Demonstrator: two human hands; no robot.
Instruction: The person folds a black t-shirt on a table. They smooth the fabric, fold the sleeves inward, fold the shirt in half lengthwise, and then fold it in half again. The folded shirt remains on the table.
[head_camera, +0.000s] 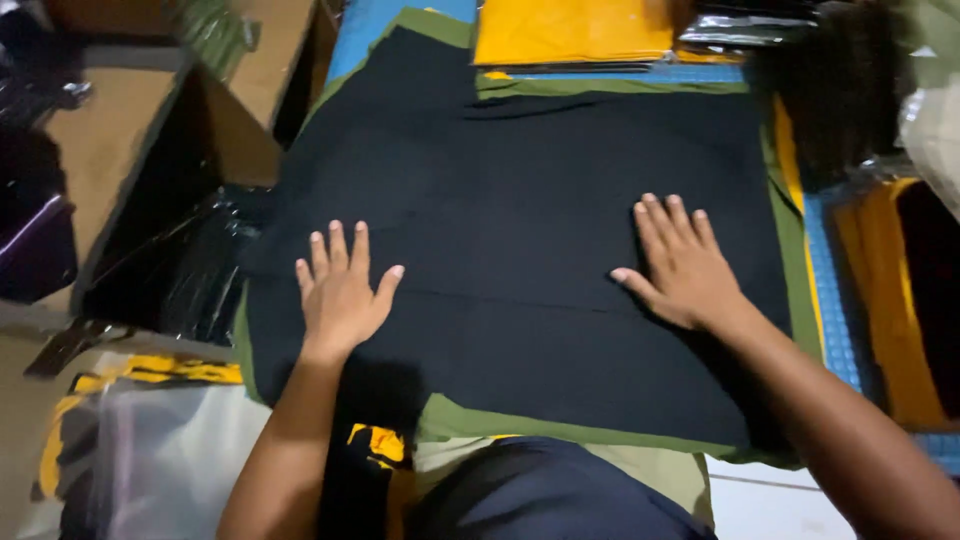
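A black garment (520, 220) lies spread flat over an olive-green cloth (470, 420) on a blue surface. My left hand (340, 295) rests palm down on the garment's near left part, fingers spread. My right hand (685, 265) presses flat on its right part, fingers pointing away from me. Neither hand grips anything. A fold line runs across the garment between the two hands.
A folded yellow cloth (570, 30) lies at the far edge. Cardboard boxes (110, 130) and black plastic bags (190, 270) stand at the left. Clear-bagged yellow-and-black items (150, 440) sit near left. Yellow and black fabric (900, 290) is piled at the right.
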